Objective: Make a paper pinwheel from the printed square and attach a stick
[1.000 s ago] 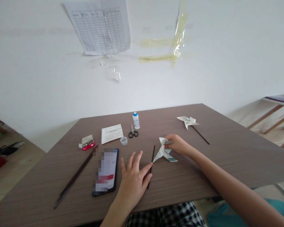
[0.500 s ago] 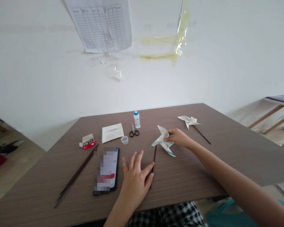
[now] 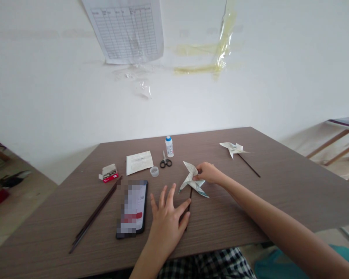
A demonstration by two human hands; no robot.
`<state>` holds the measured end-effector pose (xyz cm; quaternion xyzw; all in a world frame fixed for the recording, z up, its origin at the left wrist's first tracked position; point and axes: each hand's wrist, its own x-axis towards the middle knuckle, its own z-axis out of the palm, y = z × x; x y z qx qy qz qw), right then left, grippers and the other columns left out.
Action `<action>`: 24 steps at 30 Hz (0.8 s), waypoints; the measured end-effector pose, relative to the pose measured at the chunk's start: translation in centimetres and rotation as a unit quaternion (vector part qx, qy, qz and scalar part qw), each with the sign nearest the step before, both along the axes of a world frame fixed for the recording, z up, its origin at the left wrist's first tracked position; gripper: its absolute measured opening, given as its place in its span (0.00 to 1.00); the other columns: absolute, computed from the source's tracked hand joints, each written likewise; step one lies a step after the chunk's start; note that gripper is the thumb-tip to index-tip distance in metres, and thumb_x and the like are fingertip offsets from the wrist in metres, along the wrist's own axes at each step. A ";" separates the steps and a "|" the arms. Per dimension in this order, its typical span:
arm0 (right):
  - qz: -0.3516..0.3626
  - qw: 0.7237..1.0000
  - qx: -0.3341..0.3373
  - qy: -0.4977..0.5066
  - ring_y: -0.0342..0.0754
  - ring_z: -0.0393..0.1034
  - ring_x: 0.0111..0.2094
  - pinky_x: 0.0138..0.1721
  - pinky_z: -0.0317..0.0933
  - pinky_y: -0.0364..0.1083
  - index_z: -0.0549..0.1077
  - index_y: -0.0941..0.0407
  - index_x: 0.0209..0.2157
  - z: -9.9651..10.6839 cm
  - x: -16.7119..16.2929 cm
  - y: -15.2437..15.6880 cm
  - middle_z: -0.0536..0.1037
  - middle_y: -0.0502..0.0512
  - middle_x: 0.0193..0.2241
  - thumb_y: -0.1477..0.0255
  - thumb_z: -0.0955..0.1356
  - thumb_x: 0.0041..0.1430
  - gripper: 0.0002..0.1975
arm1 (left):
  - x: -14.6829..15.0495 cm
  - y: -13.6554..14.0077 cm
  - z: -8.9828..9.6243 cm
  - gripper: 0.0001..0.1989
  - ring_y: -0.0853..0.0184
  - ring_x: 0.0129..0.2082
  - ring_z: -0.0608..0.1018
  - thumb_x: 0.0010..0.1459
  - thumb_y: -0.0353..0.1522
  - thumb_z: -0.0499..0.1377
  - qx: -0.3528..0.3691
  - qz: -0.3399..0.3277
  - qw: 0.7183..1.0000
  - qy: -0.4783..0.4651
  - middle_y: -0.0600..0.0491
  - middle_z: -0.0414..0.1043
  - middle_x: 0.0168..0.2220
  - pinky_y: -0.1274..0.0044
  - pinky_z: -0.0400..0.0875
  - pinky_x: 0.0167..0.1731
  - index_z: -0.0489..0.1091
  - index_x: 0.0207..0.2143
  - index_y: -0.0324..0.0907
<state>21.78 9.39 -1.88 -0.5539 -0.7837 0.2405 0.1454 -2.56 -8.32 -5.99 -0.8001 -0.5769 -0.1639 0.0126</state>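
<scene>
My right hand (image 3: 208, 172) pinches the folded paper pinwheel (image 3: 189, 179) at its right side, over the table. Below the pinwheel a thin dark stick (image 3: 189, 207) lies toward the table's front edge. My left hand (image 3: 168, 219) rests with its fingers spread, thumb and index finger touching the stick. Whether the pinwheel is joined to the stick is hidden under the paper. A second paper pinwheel (image 3: 233, 148) on a dark stick (image 3: 250, 166) lies farther back on the right.
On the brown table (image 3: 221, 228) are a phone (image 3: 135, 207), dark sticks (image 3: 95, 215), a small red box (image 3: 109, 175), printed paper (image 3: 139, 162), a clear cap (image 3: 154, 171), scissors (image 3: 165, 162) and a blue-capped bottle (image 3: 169, 147). A white wall (image 3: 104, 108) stands behind.
My right hand has moved slightly left with the pinwheel, bringing it over the upper end of the stick. My left hand has stayed at the stick with its fingers spread.
</scene>
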 end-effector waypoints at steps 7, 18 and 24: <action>-0.016 0.999 -0.035 -0.034 0.59 0.84 0.45 0.53 0.71 0.53 0.88 0.52 0.33 1.1 -0.3 -0.6 0.89 0.53 0.36 0.66 0.80 0.61 0.05 | 0.4 -0.1 0.8 0.19 0.31 0.81 0.67 0.78 0.37 0.64 -0.014 0.011 1.000 0.005 0.45 0.65 0.83 0.23 0.56 0.74 0.87 0.64 0.64; -0.031 0.995 -0.052 -0.076 0.60 0.85 0.50 0.59 0.69 0.53 0.92 0.53 0.39 2.1 -1.0 -1.0 0.91 0.55 0.39 0.66 0.81 0.64 0.06 | -0.1 0.1 -0.2 0.20 0.32 0.81 0.68 0.79 0.36 0.65 0.009 0.005 1.000 0.003 0.47 0.65 0.84 0.23 0.57 0.75 0.85 0.66 0.66; -0.037 0.994 -0.053 -0.086 0.60 0.85 0.50 0.58 0.68 0.52 0.93 0.53 0.42 2.5 -1.2 -1.2 0.91 0.55 0.39 0.67 0.80 0.67 0.07 | 0.2 0.0 0.0 0.20 0.32 0.81 0.69 0.78 0.36 0.66 0.010 0.006 1.000 0.001 0.48 0.67 0.83 0.22 0.56 0.74 0.86 0.65 0.66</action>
